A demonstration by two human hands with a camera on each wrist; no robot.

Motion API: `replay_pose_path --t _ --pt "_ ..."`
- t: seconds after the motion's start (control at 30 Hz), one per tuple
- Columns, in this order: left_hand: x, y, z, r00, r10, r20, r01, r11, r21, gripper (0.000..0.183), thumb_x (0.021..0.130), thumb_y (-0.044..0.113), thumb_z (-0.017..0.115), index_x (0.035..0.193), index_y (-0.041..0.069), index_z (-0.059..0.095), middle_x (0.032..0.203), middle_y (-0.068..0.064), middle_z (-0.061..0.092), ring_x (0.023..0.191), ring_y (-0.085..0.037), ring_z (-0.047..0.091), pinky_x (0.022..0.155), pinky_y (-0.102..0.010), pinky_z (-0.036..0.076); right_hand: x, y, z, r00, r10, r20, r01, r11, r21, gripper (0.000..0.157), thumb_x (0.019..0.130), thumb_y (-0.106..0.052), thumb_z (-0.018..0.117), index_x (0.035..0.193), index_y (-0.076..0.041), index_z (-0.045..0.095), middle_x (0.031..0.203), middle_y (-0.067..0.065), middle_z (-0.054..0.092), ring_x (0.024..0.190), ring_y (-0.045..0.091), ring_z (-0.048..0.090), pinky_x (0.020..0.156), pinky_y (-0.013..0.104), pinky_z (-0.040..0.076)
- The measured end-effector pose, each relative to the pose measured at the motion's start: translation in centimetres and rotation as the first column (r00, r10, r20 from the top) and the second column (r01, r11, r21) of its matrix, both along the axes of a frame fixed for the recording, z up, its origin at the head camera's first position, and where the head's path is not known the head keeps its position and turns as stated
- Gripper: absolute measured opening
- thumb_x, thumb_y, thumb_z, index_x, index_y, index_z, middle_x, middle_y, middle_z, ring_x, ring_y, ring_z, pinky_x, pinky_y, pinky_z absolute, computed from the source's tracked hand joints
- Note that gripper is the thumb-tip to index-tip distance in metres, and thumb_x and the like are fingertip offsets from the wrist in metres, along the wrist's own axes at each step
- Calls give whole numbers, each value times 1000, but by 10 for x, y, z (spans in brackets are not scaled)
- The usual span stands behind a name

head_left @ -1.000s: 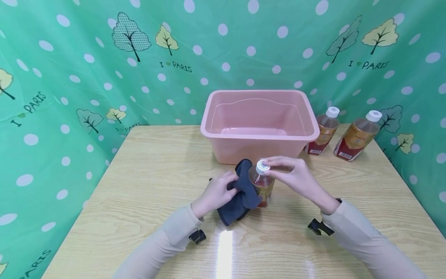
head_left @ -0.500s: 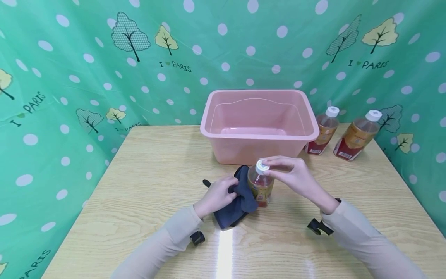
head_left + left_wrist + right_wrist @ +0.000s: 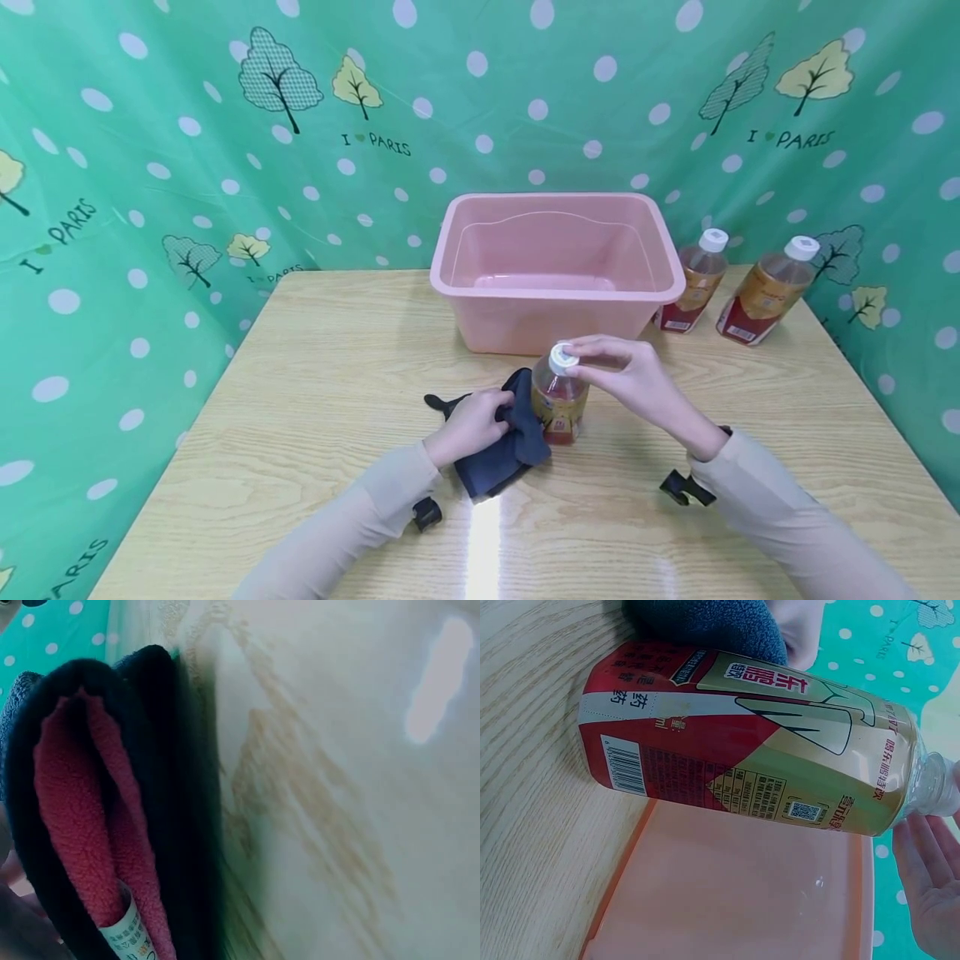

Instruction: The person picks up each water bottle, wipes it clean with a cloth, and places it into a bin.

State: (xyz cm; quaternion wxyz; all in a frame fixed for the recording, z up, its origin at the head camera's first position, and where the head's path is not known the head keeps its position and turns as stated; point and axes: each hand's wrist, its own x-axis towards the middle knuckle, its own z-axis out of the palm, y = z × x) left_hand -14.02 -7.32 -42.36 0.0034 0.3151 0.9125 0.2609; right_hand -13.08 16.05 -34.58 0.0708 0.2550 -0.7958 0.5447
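A bottle (image 3: 558, 408) with a gold and red label stands upright on the table, in front of the pink bin. My right hand (image 3: 626, 371) pinches its white cap (image 3: 564, 358) between thumb and fingers. Against the bottle's left side my left hand (image 3: 476, 425) grips a dark navy cloth (image 3: 498, 462), bunched and folded. In the left wrist view the folded cloth (image 3: 172, 825) shows a pink fleecy inner side and a white tag (image 3: 131, 934). The right wrist view shows the bottle's label (image 3: 742, 742) from the side, with the cloth (image 3: 712, 626) touching it.
Behind the bottle stands a pink plastic bin (image 3: 558, 321). Two similar capped bottles, one nearer the bin (image 3: 692, 283) and one farther right (image 3: 768, 292), stand at the back right. A green dotted curtain (image 3: 375, 108) hangs behind the wooden table (image 3: 322, 358).
My left hand has drawn the cloth slightly down along the bottle's left side, uncovering more of the label. The right hand has stayed on the cap.
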Motion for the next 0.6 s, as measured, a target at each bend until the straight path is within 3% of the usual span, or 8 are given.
replay_pose_path --t 0.3,0.6 --pt "-2 -2 2 999 -32 0 32 999 -4 17 69 3 63 84 9 58 81 -2 58 74 -16 56 67 -31 45 2 -1 1 1000 -15 26 15 1000 -6 24 75 -2 66 99 0 65 106 10 62 94 6 58 77 22 48" --pt "0 -5 12 999 -18 -33 23 991 131 19 69 -1 63 86 6 60 85 -3 59 77 -15 56 71 -30 46 2 -2 1 1000 -6 20 6 1000 -8 26 74 -2 67 100 0 65 105 11 62 94 6 58 76 22 48"
